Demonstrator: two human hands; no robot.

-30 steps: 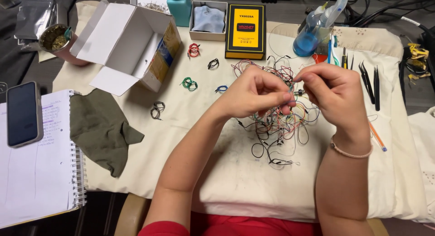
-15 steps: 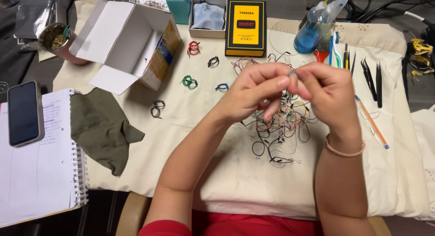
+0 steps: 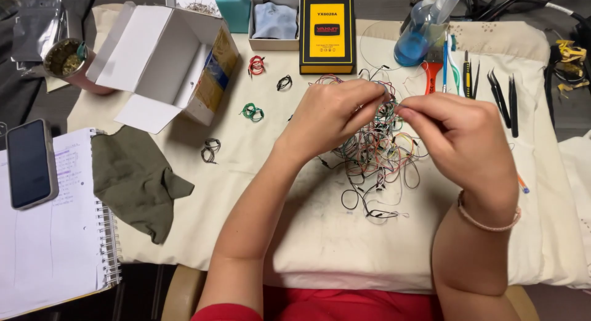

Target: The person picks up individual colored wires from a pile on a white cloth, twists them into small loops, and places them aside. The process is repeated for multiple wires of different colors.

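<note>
- While a second ago both hands sat lower and nearer the person, the left hand [image 3: 329,114] and right hand [image 3: 458,139] now stand further up the cloth, fingertips drawn together over the top of the tangled heap of thin multicoloured wires [image 3: 378,151].
- The left fingers are pinched shut on a strand at the heap's upper edge; the right thumb and forefinger meet just opposite, closed on what looks like the same fine wire, though the strand itself is too thin to follow.
- That shift suggests one wire is being teased free of the knot, with the bulk of the heap lying on the cream fabric cover [image 3: 320,235] beneath and between the wrists.
- The wires are hair-thin, springy and looped, some tipped with small dark ends.
- Small coiled bundles lie apart to the left: a red coil [image 3: 256,65], a green coil [image 3: 252,112], two black coils [image 3: 284,82] [image 3: 210,150].
- An open white cardboard box [image 3: 161,56] lies on its side, matte and creased at the flaps.
- A limp olive cloth [image 3: 136,179] is near a spiral notebook [image 3: 55,235] bearing a glossy dark phone [image 3: 29,162].
- Slim black tweezers [image 3: 505,102] rest on the right.
</note>
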